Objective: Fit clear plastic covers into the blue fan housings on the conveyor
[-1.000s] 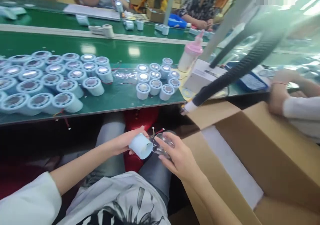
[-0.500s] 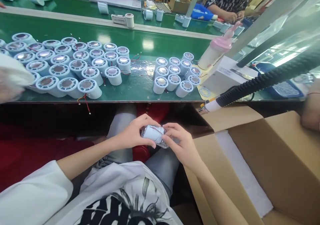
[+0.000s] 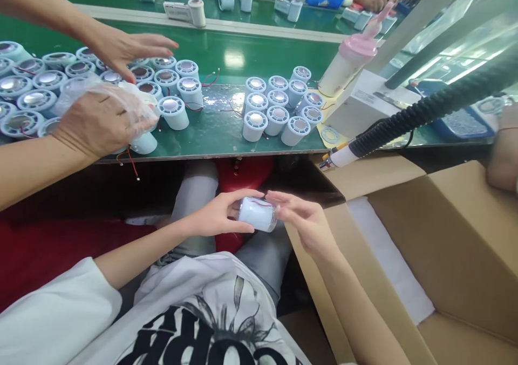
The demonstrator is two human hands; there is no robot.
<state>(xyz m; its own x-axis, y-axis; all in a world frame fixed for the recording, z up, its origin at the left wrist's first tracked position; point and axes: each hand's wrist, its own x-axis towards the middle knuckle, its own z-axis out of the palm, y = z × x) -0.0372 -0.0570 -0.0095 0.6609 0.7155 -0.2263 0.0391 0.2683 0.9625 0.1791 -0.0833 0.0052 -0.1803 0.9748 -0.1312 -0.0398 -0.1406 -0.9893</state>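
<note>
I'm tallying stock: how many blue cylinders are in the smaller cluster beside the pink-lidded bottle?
11 visible: a left column of three, a middle column of three, and a right group of five, nearest the bottle. Others may be hidden behind these.

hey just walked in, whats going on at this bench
A person's left hand grips a light-blue cylinder in a clear casing above the lap, with the right hand at its other end. Two other hands, one with thin plastic about it, are over the larger group of cylinders on the green bench. A smaller group stands farther right.
</note>
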